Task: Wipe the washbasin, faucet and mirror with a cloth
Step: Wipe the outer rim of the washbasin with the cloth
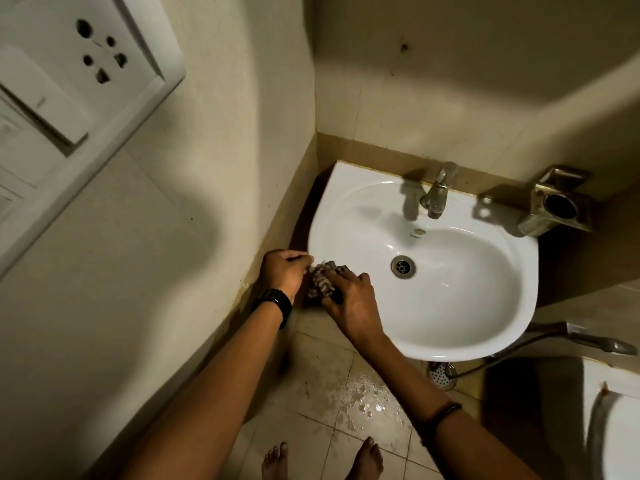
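Note:
A white washbasin (460, 306) hangs in the corner, with a metal faucet (437, 190) at its back rim and a drain in the bowl. A patterned dark-and-light cloth (320, 282) is bunched at the basin's front-left rim. My left hand (284, 271), with a black watch on the wrist, grips the cloth's left end beside the rim. My right hand (351, 303) presses on the cloth from the right, fingers over the rim. No mirror is in view.
A metal holder (554, 202) is fixed to the wall right of the faucet. A switch and socket plate (69, 81) sits on the left wall. A hose and floor drain (441, 375) lie under the basin. The tiled floor is wet; my bare feet show below.

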